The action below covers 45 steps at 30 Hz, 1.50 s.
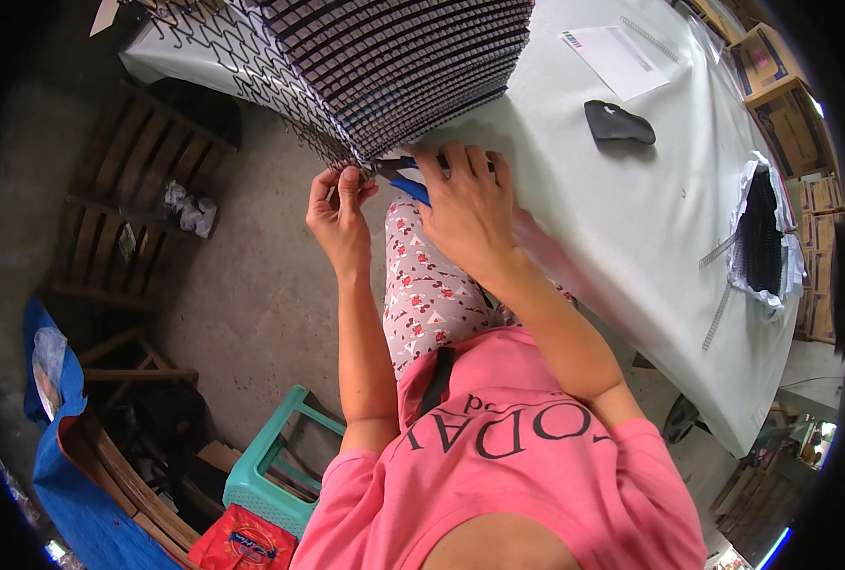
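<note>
A tall stack of coil-bound pads or booklets (403,66) stands at the table's near left edge, rows of black coils facing me. Loose dark coil ends (208,43) stick out from its left side. My right hand (474,214) is wrapped round blue-handled pliers (410,189). The jaws reach the stack's lowest near corner. Just left of the jaws, my left hand (341,218) is closed in a pinch at that corner, thumb against fingers. It seems to hold a coil end, but the fingers mostly cover it.
On the white-covered table (574,228) lie a black mouse-shaped object (620,123), a white sheet (617,62) and an open plastic pack of black coils (762,228). Cardboard boxes (788,123) stand beyond it. A green stool (280,465) and wooden slatted racks (123,190) are at left.
</note>
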Tool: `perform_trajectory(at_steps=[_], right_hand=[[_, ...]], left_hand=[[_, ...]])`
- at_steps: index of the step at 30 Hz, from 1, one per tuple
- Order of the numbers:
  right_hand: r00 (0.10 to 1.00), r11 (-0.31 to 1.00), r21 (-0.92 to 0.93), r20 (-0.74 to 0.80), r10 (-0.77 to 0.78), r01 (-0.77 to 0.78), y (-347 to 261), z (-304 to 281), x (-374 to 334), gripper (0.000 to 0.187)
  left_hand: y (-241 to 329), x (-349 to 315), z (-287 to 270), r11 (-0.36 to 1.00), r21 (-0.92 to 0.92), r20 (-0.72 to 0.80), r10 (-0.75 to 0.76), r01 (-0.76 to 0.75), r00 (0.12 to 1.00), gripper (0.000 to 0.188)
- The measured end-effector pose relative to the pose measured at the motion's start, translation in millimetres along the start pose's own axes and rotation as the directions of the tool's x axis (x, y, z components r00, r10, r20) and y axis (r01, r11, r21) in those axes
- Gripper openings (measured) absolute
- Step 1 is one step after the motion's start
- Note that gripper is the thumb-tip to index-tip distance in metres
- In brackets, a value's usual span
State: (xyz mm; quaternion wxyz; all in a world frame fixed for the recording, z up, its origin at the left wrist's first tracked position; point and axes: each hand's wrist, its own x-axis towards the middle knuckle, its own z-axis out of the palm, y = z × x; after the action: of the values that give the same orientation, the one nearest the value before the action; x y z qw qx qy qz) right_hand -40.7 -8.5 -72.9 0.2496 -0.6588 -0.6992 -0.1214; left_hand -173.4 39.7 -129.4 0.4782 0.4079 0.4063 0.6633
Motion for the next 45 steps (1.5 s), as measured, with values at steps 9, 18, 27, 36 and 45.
perform_trajectory(at_steps=[9, 18, 27, 36, 45], right_hand=[[0.998, 1.0, 0.012, 0.058, 0.004, -0.005, -4, 4, 1, 0.034], [0.981, 0.995, 0.101, 0.194, 0.002, -0.023, 4, 15, 6, 0.031], [1.0, 0.991, 0.133, 0.011, 0.016, -0.017, 6, 0, -8, 0.036], [0.999, 0.993, 0.115, 0.007, 0.038, -0.038, 1, 6, 3, 0.038], [0.997, 0.995, 0.102, 0.083, -0.007, -0.002, 6, 14, 3, 0.028]], left_hand=[[0, -1, 1, 1.0, 0.003, 0.001, 0.012, -0.012, 1.0, 0.018], [1, -4, 5, 1.0, 0.005, -0.013, 0.019, -0.019, 1.0, 0.018], [-6, -10, -21, 0.584, -0.687, 0.168, -0.451, 0.433, 0.876, 0.028], [16, 2, 13, 0.94, -0.307, 0.051, -0.138, 0.147, 0.989, 0.025], [1, 5, 18, 0.957, 0.221, 0.005, 0.19, -0.187, 0.982, 0.025]])
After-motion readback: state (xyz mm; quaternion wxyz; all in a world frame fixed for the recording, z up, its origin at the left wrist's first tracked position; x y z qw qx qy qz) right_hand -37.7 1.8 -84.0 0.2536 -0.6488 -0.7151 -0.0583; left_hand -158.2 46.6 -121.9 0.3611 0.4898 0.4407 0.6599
